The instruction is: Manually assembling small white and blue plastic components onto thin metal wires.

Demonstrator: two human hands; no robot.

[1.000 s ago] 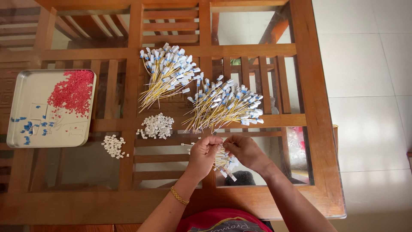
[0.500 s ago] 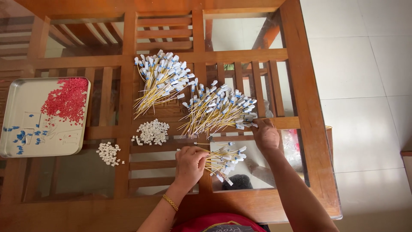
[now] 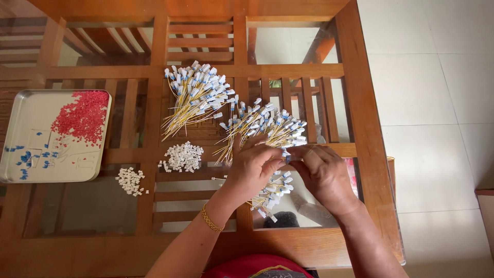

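Head view, looking straight down onto the glass-topped wooden table (image 3: 360, 103). Both hands are meeting just right of centre. My left hand (image 3: 252, 167) has its fingers curled in, tips pressed together. My right hand (image 3: 321, 177) comes in from the other side, thumb and forefinger pinched. Between the two sets of fingertips sits one blue-capped wire (image 3: 287, 158), and both hands are nipping it. It is small, and I can't make out how far the cap sits on.

My read is that I'm working a single wire's end piece, picked out from the rest. What comes after calls for a steady, fine pinch and a straight line between cap and wire, without nudging the heaps below.

The wire is right at the fingertips, touching both hands, and held above the small loose bundle (image 3: 270, 198) lying under my wrists. Just above the hands is the middle bundle (image 3: 267, 126) of yellow wires with white and blue tips. A second fan of wires (image 3: 198, 98) lies higher, toward upper centre.

Left of my left hand is a white pile of pieces (image 3: 184, 156), with a smaller white pile (image 3: 129, 181) further left. At far left is a metal tray (image 3: 15, 177) holding red pieces (image 3: 80, 117) and a few blue pieces (image 3: 31, 157), well apart from both hands.
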